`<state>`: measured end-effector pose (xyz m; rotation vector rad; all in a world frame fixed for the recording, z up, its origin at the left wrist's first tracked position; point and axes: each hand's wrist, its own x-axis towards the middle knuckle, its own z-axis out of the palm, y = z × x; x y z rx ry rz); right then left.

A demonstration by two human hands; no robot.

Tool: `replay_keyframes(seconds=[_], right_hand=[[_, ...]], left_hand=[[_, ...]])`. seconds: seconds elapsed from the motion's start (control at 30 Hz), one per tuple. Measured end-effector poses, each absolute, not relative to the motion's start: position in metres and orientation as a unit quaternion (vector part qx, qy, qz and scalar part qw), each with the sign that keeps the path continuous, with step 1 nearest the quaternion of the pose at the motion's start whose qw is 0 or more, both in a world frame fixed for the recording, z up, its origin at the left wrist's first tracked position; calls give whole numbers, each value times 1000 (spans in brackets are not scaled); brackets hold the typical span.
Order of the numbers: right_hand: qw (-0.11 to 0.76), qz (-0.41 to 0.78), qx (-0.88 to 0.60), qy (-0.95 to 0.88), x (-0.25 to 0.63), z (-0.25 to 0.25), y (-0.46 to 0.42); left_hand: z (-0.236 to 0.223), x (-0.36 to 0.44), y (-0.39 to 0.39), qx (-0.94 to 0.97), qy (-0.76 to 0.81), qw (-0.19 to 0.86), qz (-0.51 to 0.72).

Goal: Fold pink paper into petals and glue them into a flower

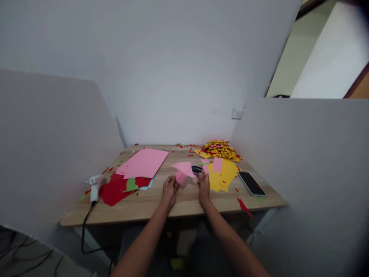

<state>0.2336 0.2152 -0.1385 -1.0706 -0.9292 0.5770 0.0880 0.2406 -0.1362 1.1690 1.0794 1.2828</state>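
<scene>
One white corded tool (95, 188) stands at the table's (161, 206) left edge. Left hand (170, 189) is closed, pinching folded pink paper (183, 168) inward of the front edge's middle. One pair of dark scissors (196, 170) lies right of it. Right hand (204, 184) curls beside the scissors; cannot tell what it grips. One phone (251, 184) lies near the right edge.

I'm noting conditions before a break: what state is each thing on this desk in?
Left hand: fingers closed on pink paper.
Right hand: fingers curled; grip unclear.
Pink paper: bent, raised at the hands.
Scissors: open or shut, cannot tell.
Phone: face up, screen dark.
White tool: upright, cord attached.
Large pink sheets: flat, overlapping.
Yellow pieces: heaped.
Red strip: overhanging the front edge.
</scene>
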Motion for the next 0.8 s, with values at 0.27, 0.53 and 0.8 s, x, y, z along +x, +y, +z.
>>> replay_keyframes(seconds=[0.27, 0.53, 0.8], right_hand=[[684, 345, -434, -475, 218, -148, 227], [681, 371, -439, -454, 230, -167, 240], [675, 376, -443, -455, 232, -174, 240]], left_hand=[[-150, 106, 251, 503, 359, 541, 571], [-165, 109, 258, 562, 363, 528, 523], [-173, 113, 259, 588, 377, 522, 489]])
